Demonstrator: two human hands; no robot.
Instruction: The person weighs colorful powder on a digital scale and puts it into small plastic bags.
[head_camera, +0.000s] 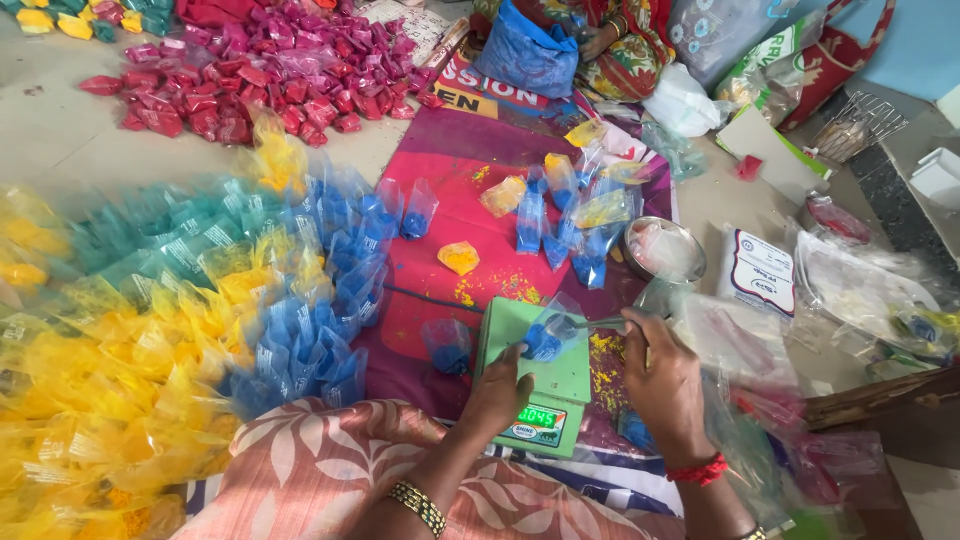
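Above the small green digital scale (535, 375), the left hand (497, 392) pinched the lower edge of a clear plastic pouch of blue powder (548, 335), its grip pressed shut on the film. Just right, the right hand (665, 385) gripped a thin metal spoon (598, 322) reaching into the pouch mouth.

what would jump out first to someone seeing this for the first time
The heap of small clear packets of yellow, teal and blue powder fills the left side, with a pile of pink and red packets at the top. Low in the centre, the left hand steadies a packet of blue powder on a green digital scale, while the right hand holds a spoon to its mouth.
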